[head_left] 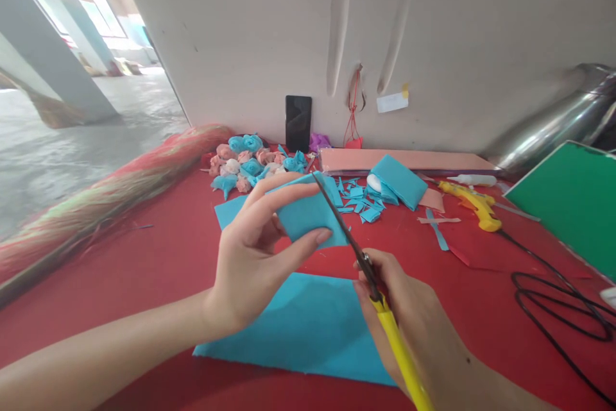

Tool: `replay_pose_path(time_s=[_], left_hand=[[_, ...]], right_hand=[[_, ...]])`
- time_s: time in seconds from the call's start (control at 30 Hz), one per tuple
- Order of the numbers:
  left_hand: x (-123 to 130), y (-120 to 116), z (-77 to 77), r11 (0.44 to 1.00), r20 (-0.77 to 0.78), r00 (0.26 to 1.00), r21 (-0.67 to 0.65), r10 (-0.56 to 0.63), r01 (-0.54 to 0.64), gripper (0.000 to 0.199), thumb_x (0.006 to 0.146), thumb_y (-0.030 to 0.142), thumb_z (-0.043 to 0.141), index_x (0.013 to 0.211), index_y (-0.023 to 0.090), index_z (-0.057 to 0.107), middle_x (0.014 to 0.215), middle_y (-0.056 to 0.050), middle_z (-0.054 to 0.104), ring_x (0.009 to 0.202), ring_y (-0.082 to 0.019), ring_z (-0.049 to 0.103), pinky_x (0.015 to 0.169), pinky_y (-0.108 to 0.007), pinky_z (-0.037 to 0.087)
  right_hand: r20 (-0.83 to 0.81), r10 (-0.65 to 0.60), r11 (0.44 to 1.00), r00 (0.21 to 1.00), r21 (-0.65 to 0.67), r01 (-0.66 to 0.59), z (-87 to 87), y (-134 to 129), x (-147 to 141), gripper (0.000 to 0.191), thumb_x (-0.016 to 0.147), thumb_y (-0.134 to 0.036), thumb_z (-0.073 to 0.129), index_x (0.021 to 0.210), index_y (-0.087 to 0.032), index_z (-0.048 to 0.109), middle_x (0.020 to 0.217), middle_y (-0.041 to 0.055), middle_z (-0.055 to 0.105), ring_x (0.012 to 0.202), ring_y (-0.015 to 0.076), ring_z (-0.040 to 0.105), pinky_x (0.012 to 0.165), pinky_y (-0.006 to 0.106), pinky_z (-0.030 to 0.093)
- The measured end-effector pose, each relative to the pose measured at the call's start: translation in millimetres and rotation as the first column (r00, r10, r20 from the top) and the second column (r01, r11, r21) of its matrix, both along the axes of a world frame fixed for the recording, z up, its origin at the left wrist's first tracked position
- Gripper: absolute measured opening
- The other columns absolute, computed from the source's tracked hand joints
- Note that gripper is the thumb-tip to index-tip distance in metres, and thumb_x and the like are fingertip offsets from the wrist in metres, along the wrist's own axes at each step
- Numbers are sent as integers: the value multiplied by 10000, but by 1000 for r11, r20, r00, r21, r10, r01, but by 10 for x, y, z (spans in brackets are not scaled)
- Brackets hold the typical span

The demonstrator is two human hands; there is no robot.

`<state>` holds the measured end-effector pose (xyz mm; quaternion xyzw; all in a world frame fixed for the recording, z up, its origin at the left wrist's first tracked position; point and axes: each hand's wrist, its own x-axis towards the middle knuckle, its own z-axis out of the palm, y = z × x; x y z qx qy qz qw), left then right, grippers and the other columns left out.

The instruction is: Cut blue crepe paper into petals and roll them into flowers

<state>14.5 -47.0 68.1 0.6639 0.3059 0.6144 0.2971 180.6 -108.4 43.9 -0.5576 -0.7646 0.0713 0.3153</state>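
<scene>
My left hand [260,241] pinches a folded piece of blue crepe paper [303,215] between thumb and fingers, held up above the table. My right hand [409,308] grips a pair of scissors [366,270] with a yellow handle and dark blades. The blades run along the right edge of the folded piece, slanting up to the left. Below both hands lies a large flat blue sheet [308,327]. Small blue paper scraps [360,199] are scattered just beyond the held piece.
Blue, pink and white paper flowers [245,164] are piled at the back left. A phone [298,124] leans on the wall. A folded blue paper stack [399,181], yellow glue gun [474,202] with black cord, and green board [568,206] are at right on the red table [158,295].
</scene>
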Motion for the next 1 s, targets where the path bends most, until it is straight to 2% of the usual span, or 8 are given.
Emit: replay_pose_path(time_s=[0.27, 0.4, 0.53, 0.6, 0.67, 0.73, 0.83, 1.0], left_hand=[[-9, -14, 8, 999, -57, 998, -22, -31, 30, 442, 681, 139, 703, 1053, 356, 602, 1099, 7, 506, 867, -170, 530, 507, -181, 461], [-9, -6, 6, 999, -78, 997, -43, -30, 27, 440, 683, 154, 705, 1056, 361, 598, 1095, 16, 499, 799, -141, 517, 456, -168, 429], [-12, 42, 9, 1000, -67, 998, 13, -19, 20, 433, 678, 142, 711, 1055, 324, 601, 1079, 2, 506, 881, -161, 518, 482, -163, 439], [-16, 79, 9, 997, -56, 998, 74, -20, 24, 435, 668, 134, 717, 1054, 299, 604, 1065, -11, 518, 910, -173, 524, 483, -161, 448], [-19, 114, 6, 992, -53, 998, 123, -14, 21, 440, 659, 123, 722, 1051, 285, 606, 1052, -15, 529, 902, -169, 534, 482, -160, 456], [-22, 137, 0, 992, -54, 998, 124, -13, 20, 438, 658, 114, 721, 1047, 279, 607, 1050, -19, 533, 915, -174, 537, 484, -161, 462], [-21, 142, -11, 996, -30, 999, 88, -30, 32, 431, 655, 111, 722, 1036, 273, 602, 1047, -29, 525, 963, -192, 521, 482, -160, 465], [-7, 119, -19, 982, 64, 983, 89, -174, 168, 407, 667, 55, 695, 1003, 258, 589, 968, -12, 478, 745, -96, 516, 529, -160, 510]], right_hand=[[-34, -23, 998, 999, 65, 26, -70, 20, -35, 106, 882, -236, 348, 968, -207, 403, 649, -10, 633, 517, 158, 629, 419, 221, 399], [-30, -6, 998, 1000, 60, 7, -65, 9, -37, 105, 880, -241, 336, 945, -213, 414, 660, -8, 638, 504, 158, 620, 401, 216, 373], [-119, -140, 982, 983, -147, 122, -7, 10, -45, 167, 885, -323, 318, 910, -225, 451, 574, -23, 584, 448, 146, 572, 380, 201, 348], [-172, -168, 951, 971, -289, 113, 10, 17, -41, 175, 871, -322, 338, 969, -231, 451, 654, -7, 604, 493, 133, 578, 411, 193, 380], [-209, -167, 935, 964, -345, 87, 2, 20, -30, 192, 850, -274, 350, 1016, -233, 438, 762, 15, 619, 558, 128, 591, 460, 194, 416], [-188, -161, 948, 969, -302, 99, -30, 16, -15, 220, 825, -232, 360, 1032, -225, 434, 790, 28, 617, 576, 132, 592, 471, 197, 418], [-63, -128, 984, 990, -134, 119, -86, 2, 5, 270, 774, -207, 395, 1043, -213, 417, 745, 27, 598, 561, 145, 589, 440, 193, 388], [102, -92, 996, 991, 23, 90, -67, -12, 9, 278, 776, -198, 373, 1053, -206, 368, 625, -9, 525, 454, 132, 529, 401, 189, 372]])
